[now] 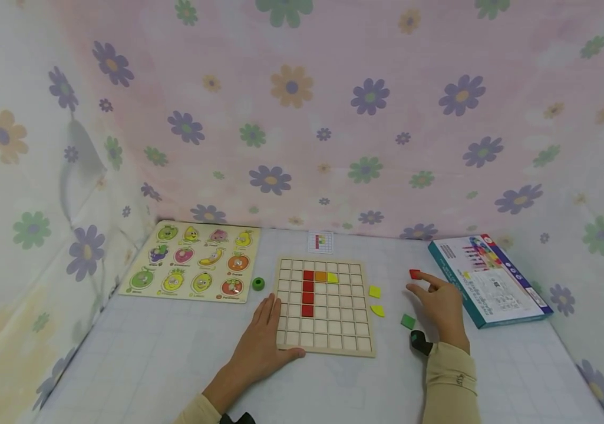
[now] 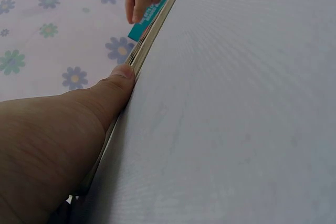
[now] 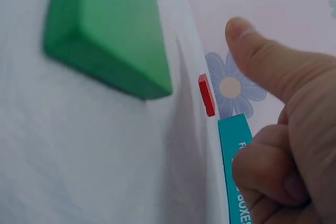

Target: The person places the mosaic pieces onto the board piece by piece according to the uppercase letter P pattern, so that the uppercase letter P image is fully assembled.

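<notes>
A wooden grid board [image 1: 334, 333] lies on the white cloth, with several red squares [image 1: 308, 298], an orange square [image 1: 321, 277] and a yellow square [image 1: 332, 278] in its cells. My left hand [image 1: 259, 338] rests at its near left corner, fingers along the left side. The thumb touches the front edge in the left wrist view. At the right, my right hand [image 1: 441, 301] reaches over a small red piece [image 1: 414, 274], index fingertip beside it. In the right wrist view, the red piece [image 3: 207, 95] lies on the cloth, apart from the thumb. A green square [image 1: 408, 321] lies nearer.
A yellow square [image 1: 375, 291] and yellow quarter circle [image 1: 378, 310] lie right of the board. A pattern card [image 1: 320, 242] is behind it. Leftward are a green round piece [image 1: 258, 284] and a fruit puzzle board [image 1: 190, 262]. A flat box [image 1: 489, 282] sits far right.
</notes>
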Tool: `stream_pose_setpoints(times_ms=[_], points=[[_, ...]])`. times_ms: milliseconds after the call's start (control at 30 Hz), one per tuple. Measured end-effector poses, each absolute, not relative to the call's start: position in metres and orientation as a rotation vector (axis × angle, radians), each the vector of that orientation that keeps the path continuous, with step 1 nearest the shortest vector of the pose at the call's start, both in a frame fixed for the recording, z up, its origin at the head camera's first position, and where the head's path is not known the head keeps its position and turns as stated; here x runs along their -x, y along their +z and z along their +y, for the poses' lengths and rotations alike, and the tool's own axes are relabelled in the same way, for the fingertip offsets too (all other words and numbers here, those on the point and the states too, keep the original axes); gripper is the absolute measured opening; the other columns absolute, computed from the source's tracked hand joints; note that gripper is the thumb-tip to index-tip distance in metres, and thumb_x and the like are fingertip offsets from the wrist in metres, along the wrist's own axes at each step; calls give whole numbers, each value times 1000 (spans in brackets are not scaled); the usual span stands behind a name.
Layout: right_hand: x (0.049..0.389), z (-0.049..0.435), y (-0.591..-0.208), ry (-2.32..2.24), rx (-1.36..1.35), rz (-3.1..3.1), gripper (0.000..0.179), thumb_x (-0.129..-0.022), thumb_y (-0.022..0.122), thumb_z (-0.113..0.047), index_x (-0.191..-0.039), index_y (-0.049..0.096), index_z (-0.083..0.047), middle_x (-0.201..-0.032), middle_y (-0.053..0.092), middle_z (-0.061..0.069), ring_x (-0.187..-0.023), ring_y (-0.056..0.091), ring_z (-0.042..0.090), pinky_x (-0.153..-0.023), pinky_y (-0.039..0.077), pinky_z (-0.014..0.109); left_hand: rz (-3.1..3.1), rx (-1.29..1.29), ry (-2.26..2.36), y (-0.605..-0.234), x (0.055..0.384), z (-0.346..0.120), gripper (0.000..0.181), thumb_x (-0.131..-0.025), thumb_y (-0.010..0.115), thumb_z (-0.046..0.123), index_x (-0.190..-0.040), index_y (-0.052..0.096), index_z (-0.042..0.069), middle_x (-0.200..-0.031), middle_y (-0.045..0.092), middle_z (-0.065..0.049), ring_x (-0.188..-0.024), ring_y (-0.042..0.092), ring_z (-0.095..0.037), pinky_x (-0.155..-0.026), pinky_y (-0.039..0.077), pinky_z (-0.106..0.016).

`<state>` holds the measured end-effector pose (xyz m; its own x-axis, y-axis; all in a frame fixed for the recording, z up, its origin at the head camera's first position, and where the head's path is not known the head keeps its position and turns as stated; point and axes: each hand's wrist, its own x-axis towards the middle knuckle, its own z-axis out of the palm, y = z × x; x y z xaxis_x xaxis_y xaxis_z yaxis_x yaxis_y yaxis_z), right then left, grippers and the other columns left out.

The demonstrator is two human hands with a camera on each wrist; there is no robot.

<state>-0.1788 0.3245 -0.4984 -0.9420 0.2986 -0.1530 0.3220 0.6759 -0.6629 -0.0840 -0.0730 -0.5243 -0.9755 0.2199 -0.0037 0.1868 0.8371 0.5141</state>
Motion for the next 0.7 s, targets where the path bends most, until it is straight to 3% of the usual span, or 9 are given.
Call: stream_pose_setpoints(times_ms=[200,700], points=[[182,328,-504,-1131,-565,2892,56,-93,72,-46,-141,63,-18,-90,42,7,-77,42,23,-57,32,31,2960,-329,802,-525,84,-73,123,-75,75,74,-162,23,5,-171,17,-16,-158,19,-35,-121,36,-52],[190,328,-518,-1180,-732,2868,62,-93,70,-51,-143,61,-14,-99,50,13,-96,43,28,-67,32,37,2957,-317,800,-524,84,-72,122,-75,76,73,-162,23,4,-171,18,-16,-158,19,-35,-121,36,-51]])
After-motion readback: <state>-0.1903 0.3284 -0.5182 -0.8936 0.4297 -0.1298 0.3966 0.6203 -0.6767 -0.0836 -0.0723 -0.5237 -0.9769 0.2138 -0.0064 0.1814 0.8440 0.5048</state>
